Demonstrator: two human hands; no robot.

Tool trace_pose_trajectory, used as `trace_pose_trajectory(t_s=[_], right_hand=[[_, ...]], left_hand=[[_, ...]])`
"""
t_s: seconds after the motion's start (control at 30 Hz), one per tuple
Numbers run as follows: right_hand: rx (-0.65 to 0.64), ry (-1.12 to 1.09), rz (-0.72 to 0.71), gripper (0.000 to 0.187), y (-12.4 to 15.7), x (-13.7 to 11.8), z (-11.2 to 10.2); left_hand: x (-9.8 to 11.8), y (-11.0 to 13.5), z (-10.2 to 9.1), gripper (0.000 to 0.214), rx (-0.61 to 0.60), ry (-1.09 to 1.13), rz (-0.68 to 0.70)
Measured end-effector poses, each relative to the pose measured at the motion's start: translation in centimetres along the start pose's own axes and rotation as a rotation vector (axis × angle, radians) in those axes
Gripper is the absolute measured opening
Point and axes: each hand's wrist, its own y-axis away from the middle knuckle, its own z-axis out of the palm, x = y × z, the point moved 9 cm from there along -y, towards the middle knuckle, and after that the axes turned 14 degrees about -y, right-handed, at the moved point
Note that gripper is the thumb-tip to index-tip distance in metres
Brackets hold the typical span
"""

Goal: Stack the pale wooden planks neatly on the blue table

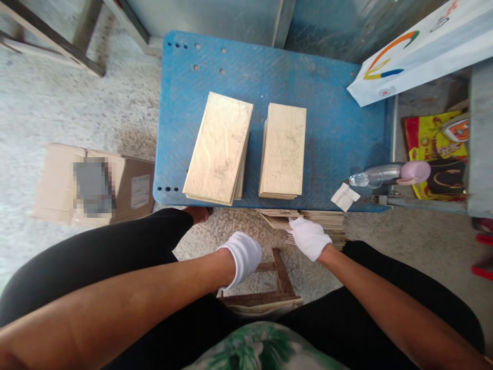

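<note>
My right hand (311, 238), in a white glove, is closed on the end of a thin wooden board (276, 222) just below the front edge of the blue table. Beside and beneath it is a pile of similar boards (323, 220), seen edge-on and partly covered by the glove. My left hand (243, 256), also gloved in white, hangs over the floor between my knees; its fingers are hidden from view. Two stacks of pale rectangular boards lie on the table: a larger, slightly skewed left stack (219, 149) and a narrower right stack (285, 150).
The blue table (327, 123) spans the middle. On its right are a white paper scrap (345, 197), a bottle (385, 174) and a white bag (423, 51). A cardboard box (133, 180) with a blurred dark item stands at left. A wooden stool (283, 275) is below me.
</note>
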Motion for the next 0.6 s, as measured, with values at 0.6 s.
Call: trace_pose_trajectory(t_s=[0.6], right_hand=[[0.142,-0.199,0.087,0.029,0.7,1.4,-0.8]], left_hand=[[-6.5,-4.4,1.6,0.044,-0.061,0.356,-0.347]])
